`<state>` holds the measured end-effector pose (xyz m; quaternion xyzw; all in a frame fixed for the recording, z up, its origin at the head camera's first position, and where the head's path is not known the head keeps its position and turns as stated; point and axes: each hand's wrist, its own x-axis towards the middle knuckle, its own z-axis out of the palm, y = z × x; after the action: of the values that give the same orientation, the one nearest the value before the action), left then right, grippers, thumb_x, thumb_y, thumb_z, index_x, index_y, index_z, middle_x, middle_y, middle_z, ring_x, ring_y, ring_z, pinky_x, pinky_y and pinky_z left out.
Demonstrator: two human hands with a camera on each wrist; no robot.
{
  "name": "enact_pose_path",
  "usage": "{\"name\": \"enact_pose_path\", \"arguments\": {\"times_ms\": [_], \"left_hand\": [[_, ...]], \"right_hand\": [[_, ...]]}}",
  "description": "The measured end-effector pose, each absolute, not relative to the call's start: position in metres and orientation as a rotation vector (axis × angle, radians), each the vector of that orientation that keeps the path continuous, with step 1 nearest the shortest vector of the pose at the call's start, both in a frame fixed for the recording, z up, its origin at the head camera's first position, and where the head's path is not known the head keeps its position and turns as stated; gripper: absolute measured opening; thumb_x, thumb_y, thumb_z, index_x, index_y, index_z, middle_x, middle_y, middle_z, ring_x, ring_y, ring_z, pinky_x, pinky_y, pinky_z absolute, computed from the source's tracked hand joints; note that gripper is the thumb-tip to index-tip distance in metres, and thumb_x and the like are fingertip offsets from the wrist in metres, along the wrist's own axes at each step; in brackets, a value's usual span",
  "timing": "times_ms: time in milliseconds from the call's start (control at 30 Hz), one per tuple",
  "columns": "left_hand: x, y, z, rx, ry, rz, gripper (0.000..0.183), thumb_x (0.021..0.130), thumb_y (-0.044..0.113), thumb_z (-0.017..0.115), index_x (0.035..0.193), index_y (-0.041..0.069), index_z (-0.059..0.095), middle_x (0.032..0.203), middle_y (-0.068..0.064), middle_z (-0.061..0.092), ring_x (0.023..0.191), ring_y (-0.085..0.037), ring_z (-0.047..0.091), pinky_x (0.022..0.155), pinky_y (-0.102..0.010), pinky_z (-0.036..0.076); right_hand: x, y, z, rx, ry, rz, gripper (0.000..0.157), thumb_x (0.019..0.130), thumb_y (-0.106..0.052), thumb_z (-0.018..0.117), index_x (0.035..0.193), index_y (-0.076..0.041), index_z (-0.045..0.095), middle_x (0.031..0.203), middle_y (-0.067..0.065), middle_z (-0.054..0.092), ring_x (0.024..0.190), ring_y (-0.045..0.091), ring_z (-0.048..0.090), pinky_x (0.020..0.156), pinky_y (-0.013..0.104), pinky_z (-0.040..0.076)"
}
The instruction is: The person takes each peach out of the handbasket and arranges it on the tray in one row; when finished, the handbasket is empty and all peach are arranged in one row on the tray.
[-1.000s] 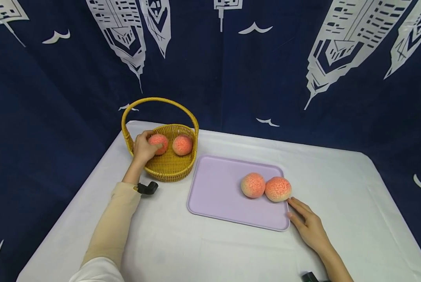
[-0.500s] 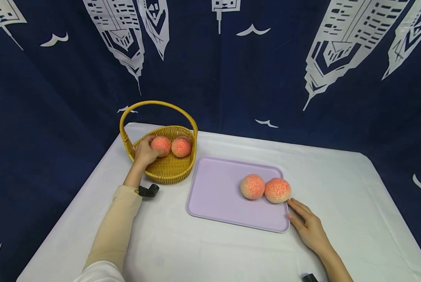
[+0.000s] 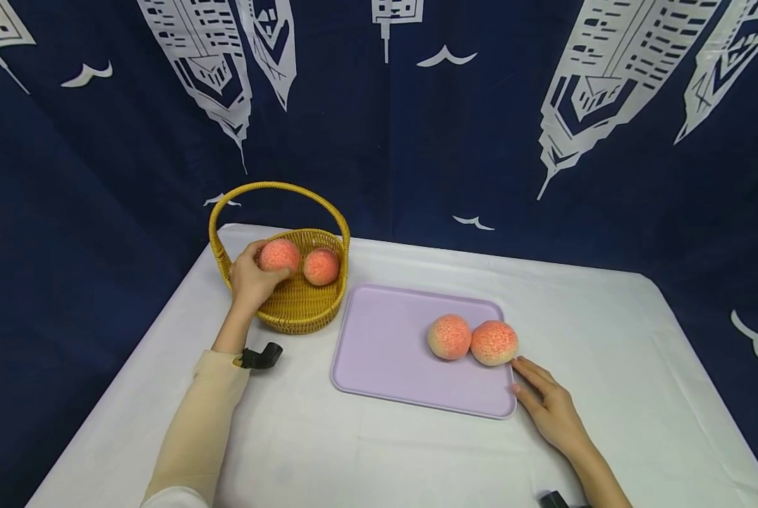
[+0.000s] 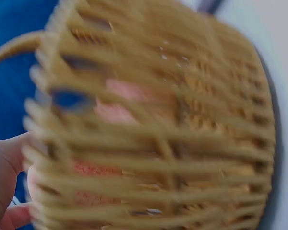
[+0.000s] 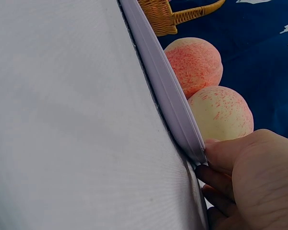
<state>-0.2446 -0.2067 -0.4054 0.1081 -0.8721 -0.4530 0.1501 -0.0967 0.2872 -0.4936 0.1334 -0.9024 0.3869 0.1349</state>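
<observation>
My left hand (image 3: 252, 281) holds a pink-and-cream peach (image 3: 280, 255) inside the yellow wicker basket (image 3: 298, 325), thumb on its near side and fingers behind. To the right of it, a second peach (image 3: 321, 267) lies in the basket. The left wrist view is blurred, with the basket weave covering most of both peaches. On the lilac tray (image 3: 385, 346), two more peaches sit side by side, a left one (image 3: 449, 336) and a right one (image 3: 495, 343). My right hand (image 3: 553, 409) touches the tray's right edge with extended fingers and thumb, close beside the right peach.
Over the basket arches a tall handle (image 3: 277, 185), to the right of my left hand. A white cloth (image 3: 366, 458) covers the table, and a dark blue printed curtain (image 3: 353, 141) hangs behind its far edge. Each wrist wears a black camera.
The peach in my left hand first came close to its neighbour, then rose slightly and shifted left, apart from it. My right hand stays at the tray's edge. The head view has shifted slightly.
</observation>
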Motion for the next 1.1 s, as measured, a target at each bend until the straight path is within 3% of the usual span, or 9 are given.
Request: {"name": "enact_pose_path", "arguments": {"times_ms": [167, 433, 900, 967, 1100], "left_hand": [[-0.224, -0.193, -0.391, 0.219, -2.416, -1.34, 0.068, 0.073, 0.016, 0.082, 0.134, 0.003, 0.054, 0.122, -0.02, 0.061, 0.106, -0.035, 0.057, 0.091, -0.049, 0.048], [-0.191, -0.156, -0.374, -0.006, -2.374, -1.406, 0.067, 0.071, 0.016, 0.085, 0.13, 0.005, 0.057, 0.12, -0.016, 0.062, 0.109, -0.027, 0.058, 0.088, -0.041, 0.053], [-0.179, -0.078, -0.399, -0.247, -2.5, -1.506, 0.065, 0.067, 0.011, 0.083, 0.127, 0.006, 0.058, 0.114, -0.015, 0.065, 0.099, -0.028, 0.063, 0.083, -0.042, 0.054], [-0.179, -0.069, -0.406, -0.27, -2.519, -1.505, 0.064, 0.067, 0.012, 0.083, 0.126, 0.007, 0.059, 0.112, -0.015, 0.065, 0.099, -0.028, 0.062, 0.084, -0.041, 0.052], [-0.181, -0.054, -0.422, -0.309, -2.561, -1.495, 0.063, 0.067, 0.013, 0.084, 0.124, 0.006, 0.059, 0.111, -0.014, 0.065, 0.1, -0.027, 0.061, 0.084, -0.039, 0.051]], "right_hand": [[-0.097, 0.288, -0.494, 0.387, -2.611, 1.114, 0.041, 0.09, -0.005, 0.066, 0.13, 0.002, 0.06, 0.134, 0.027, 0.055, 0.124, -0.024, 0.026, 0.1, -0.005, 0.017], [-0.097, 0.289, -0.494, 0.384, -2.62, 1.113, 0.041, 0.091, -0.006, 0.066, 0.131, 0.0, 0.059, 0.135, 0.026, 0.055, 0.125, -0.022, 0.027, 0.1, -0.005, 0.017], [-0.097, 0.288, -0.495, 0.374, -2.633, 1.1, 0.041, 0.092, -0.008, 0.065, 0.131, 0.0, 0.059, 0.135, 0.025, 0.055, 0.125, -0.022, 0.027, 0.1, -0.004, 0.017], [-0.096, 0.288, -0.495, 0.363, -2.646, 1.09, 0.041, 0.092, -0.009, 0.065, 0.131, 0.0, 0.059, 0.135, 0.025, 0.055, 0.13, -0.014, 0.032, 0.1, -0.005, 0.017], [-0.096, 0.287, -0.493, 0.344, -2.673, 1.089, 0.041, 0.093, -0.011, 0.064, 0.132, 0.0, 0.059, 0.137, 0.025, 0.054, 0.134, 0.027, 0.046, 0.099, -0.005, 0.016]]}}
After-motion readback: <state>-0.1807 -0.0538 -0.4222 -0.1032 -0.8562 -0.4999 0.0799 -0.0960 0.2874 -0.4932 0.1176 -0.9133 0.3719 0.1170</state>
